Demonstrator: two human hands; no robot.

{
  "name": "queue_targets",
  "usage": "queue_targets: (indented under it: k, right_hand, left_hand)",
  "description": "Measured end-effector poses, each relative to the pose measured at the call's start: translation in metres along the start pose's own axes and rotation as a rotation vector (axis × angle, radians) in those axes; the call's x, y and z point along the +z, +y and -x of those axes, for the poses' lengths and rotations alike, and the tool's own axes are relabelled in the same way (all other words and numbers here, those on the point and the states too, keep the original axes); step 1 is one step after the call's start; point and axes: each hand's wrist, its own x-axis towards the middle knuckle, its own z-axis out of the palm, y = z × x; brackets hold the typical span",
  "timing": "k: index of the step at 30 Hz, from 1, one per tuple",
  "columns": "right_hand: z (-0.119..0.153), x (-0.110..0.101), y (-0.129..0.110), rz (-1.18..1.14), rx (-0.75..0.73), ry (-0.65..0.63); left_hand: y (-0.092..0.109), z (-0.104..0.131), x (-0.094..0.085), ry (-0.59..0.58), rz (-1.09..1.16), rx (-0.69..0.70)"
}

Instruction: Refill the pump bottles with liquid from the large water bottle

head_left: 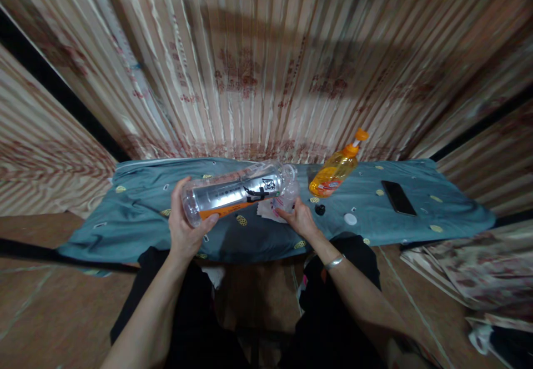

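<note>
A large clear plastic bottle [237, 191] with a silver and orange label is tilted nearly level, its mouth toward the right. My left hand [185, 219] is wrapped around its base. My right hand [302, 220] grips a small clear plastic container [287, 195] with pinkish print, close under the big bottle's mouth. Whether the two touch, I cannot tell, and the container's lower part is partly hidden by my fingers. A white piece of paper [266, 210] lies by the container. Just right of my right hand are a small black cap [320, 209] and a round white lid [350, 219].
A bottle of orange liquid [331, 177] with an orange pump top stands behind the caps. To the right lies a black phone [398, 197]. A teal patterned cloth [137, 208] covers the narrow table. Striped curtains [266, 69] hang behind, with dark poles at both sides.
</note>
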Motion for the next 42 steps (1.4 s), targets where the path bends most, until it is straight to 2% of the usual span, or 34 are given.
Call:
queue_targets:
  k: [18,27,38,42]
  right_hand:
    - [-0.0021,0.0054,0.0079,-0.004,-0.016,0.026]
    - [-0.0003,-0.0007,-0.0018,-0.017,0.003,0.028]
    - [-0.0003,-0.001,0.0019,-0.096,-0.046,0.045]
    - [-0.0006,-0.0011,0.0004,-0.078,-0.014,0.032]
  left_hand:
    - [-0.0032,-0.0001,-0.0007,-0.011,0.007,0.024]
    - [-0.0012,-0.0006,0.0002,-0.001,0.005,0.042]
    - [-0.0015,-0.0007,-0.0002,0.004,-0.038,0.056]
    - [-0.003,-0.0006,-0.0006,-0.005,-0.054,0.062]
